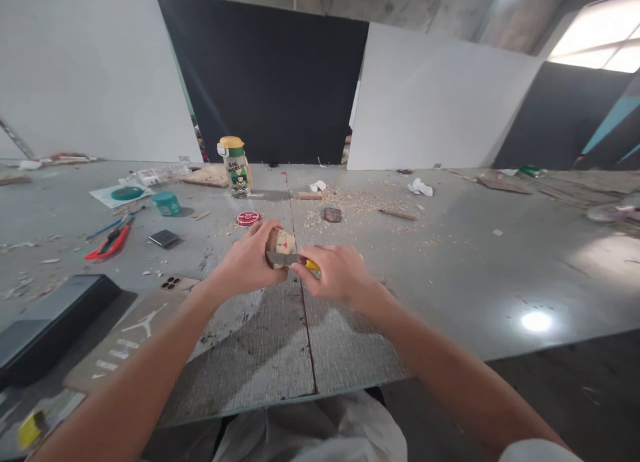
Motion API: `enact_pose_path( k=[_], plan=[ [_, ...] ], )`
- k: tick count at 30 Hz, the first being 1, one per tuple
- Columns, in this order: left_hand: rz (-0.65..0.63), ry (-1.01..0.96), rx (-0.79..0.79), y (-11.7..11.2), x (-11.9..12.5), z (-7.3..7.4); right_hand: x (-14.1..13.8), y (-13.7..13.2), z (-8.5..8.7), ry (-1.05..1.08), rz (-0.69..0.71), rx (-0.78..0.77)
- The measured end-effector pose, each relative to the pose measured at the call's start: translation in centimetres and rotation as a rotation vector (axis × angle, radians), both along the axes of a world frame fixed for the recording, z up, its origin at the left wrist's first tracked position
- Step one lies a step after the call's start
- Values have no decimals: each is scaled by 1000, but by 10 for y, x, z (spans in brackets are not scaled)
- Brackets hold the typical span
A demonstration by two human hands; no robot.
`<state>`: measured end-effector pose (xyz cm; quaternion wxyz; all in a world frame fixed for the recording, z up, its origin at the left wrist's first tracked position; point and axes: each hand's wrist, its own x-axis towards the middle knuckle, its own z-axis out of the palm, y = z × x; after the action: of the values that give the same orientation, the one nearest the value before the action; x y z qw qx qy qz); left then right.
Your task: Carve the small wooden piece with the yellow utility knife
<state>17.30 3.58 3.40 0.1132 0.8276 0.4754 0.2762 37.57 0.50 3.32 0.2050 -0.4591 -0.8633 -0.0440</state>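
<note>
My left hand [249, 261] is wrapped around a pale wooden block [283, 241] with small red and green marks on its face. In my right hand [339, 270] is a yellow-handled knife [313, 265], its fingers closed around the handle. The flat metal blade points left and lies across the front of the block, at the near side of the marks. Both hands are just above the table's middle seam. My left fingers hide part of the block, and most of the knife handle is inside my right hand. A round red-and-white tin lid [249, 218] lies just beyond my left hand.
Wood shavings [360, 205] surround a small dark block [332, 215] and a thin carving tool [397, 215]. A yellow-lidded bottle [237, 169] stands behind. Leftward are a teal jar [167, 203], red-handled cutters [111, 242], a phone [130, 332] and a dark case [55, 322].
</note>
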Motion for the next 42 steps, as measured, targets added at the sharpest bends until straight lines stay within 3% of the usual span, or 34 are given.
enact_pose_path(
  k=[4,9,12,17,22,42],
  plan=[
    [4,-7,-64,-1,-3,2,9,9,-2,8,-23,21],
    [-32,-19,-103,-3,-8,5,54,49,-3,129,-295,14],
    [-39,-3,-78,-6,-5,7,66,59,-2,190,-311,5],
    [3,-7,-37,-9,-1,6,35,30,4,259,-88,-87],
    [29,-9,-9,-5,-1,0,8,5,7,149,40,-166],
    [23,35,-35,4,-4,-2,13,20,-1,29,-89,20]
  ],
)
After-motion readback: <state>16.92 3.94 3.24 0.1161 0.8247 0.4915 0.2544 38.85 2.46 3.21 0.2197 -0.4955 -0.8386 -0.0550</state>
